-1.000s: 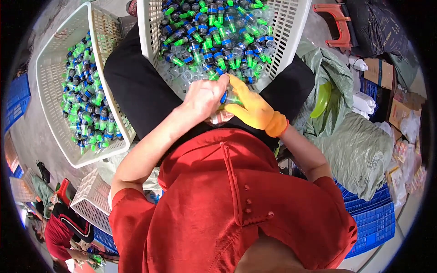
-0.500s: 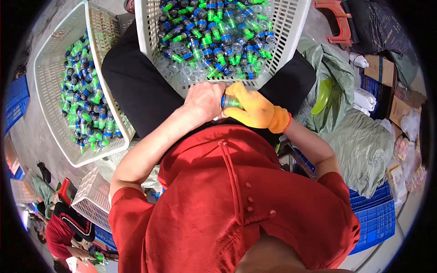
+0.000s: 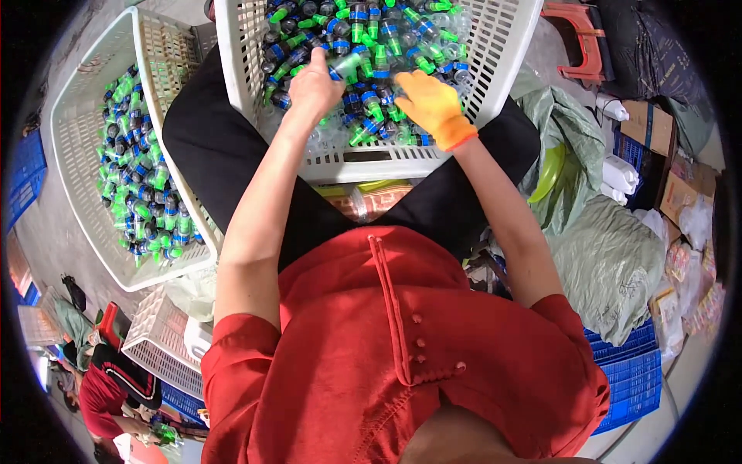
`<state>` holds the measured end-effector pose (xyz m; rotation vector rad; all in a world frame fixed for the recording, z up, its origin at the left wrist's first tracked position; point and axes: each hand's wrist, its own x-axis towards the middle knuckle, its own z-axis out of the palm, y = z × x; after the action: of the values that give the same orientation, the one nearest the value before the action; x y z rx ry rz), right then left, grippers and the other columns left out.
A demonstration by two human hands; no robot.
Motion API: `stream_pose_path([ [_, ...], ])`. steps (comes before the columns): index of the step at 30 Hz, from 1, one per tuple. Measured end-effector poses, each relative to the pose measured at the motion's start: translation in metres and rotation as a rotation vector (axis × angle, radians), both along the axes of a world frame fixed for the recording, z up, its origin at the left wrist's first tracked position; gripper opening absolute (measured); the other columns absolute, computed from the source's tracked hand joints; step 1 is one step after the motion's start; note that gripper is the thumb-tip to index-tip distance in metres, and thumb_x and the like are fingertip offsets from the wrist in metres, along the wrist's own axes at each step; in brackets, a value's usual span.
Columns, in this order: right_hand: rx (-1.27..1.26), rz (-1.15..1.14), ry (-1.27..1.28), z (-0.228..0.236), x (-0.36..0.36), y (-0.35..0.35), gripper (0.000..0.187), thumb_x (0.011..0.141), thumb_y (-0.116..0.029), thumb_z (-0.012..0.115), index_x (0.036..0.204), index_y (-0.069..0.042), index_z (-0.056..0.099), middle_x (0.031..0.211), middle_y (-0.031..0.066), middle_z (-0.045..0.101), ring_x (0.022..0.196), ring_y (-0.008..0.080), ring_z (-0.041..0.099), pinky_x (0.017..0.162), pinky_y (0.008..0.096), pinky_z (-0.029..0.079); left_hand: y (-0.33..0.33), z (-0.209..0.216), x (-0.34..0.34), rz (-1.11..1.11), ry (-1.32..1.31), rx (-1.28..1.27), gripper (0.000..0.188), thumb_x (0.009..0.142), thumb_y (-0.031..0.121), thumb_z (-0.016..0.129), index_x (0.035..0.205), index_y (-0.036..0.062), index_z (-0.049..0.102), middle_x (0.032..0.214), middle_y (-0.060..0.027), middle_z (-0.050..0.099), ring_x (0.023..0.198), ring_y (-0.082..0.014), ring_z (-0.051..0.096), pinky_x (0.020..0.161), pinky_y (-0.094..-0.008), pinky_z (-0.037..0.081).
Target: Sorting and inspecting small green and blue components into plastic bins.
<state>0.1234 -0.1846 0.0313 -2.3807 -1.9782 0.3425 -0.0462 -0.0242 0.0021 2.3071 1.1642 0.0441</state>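
Note:
My left hand (image 3: 313, 89), bare, reaches over the white basket (image 3: 229, 66) between my legs with its index finger stretched out. Right beside its fingers is a blurred small green plastic bottle (image 3: 345, 66) with a blue band, tilted; it looks loose, though the contact is hard to make out. In a yellow glove, my right hand (image 3: 433, 107) hovers above the basket's right side, fingers apart and holding nothing. Under both hands lie many small black, blue and green bottles (image 3: 371, 104), with clear plastic cups (image 3: 325, 138) among them.
On the left a second white basket (image 3: 73, 182) holds more such bottles. Grey-green woven sacks (image 3: 595, 259), blue crates (image 3: 630, 383) and a red plastic stool (image 3: 580, 46) stand to the right. A person in red (image 3: 100, 398) works at the lower left.
Both hands have moved forward from my lap to over the basket and separated. The bottle they gripped together is no longer between them at my lap.

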Motion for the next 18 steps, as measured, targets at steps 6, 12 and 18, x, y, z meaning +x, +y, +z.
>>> stream_pose_path([
  [6,0.194,-0.633,1.156,0.076,-0.020,-0.003,0.038,0.081,-0.010,0.064,0.117,-0.005,0.055,0.096,0.0044,0.060,0.074,0.0193,0.055,0.064,0.0277,0.046,-0.001,0.068,-0.031,0.526,-0.820,-1.235,0.026,0.085,0.015,0.066,0.104,0.0008,0.057,0.080,-0.0128,0.063,0.061,-0.0204,0.065,0.054,-0.0276,0.053],
  [12,0.361,-0.308,0.872,0.111,-0.063,0.000,0.039,0.080,-0.013,0.067,0.115,-0.005,0.054,0.084,0.0068,0.063,0.059,0.0195,0.055,0.052,0.0283,0.044,-0.034,0.100,-0.037,0.559,-0.918,-1.419,0.020,0.086,0.013,0.066,0.101,0.0004,0.061,0.078,-0.0091,0.062,0.059,-0.0161,0.061,0.053,-0.0237,0.052],
  [18,0.513,-0.056,0.411,0.114,-0.091,-0.006,0.033,0.084,-0.017,0.065,0.113,-0.006,0.053,0.076,0.0043,0.061,0.052,0.0195,0.052,0.049,0.0290,0.043,-0.063,0.132,-0.039,0.506,-0.784,-1.183,0.015,0.086,0.011,0.066,0.097,0.0002,0.063,0.074,-0.0065,0.061,0.054,-0.0132,0.057,0.050,-0.0222,0.047],
])
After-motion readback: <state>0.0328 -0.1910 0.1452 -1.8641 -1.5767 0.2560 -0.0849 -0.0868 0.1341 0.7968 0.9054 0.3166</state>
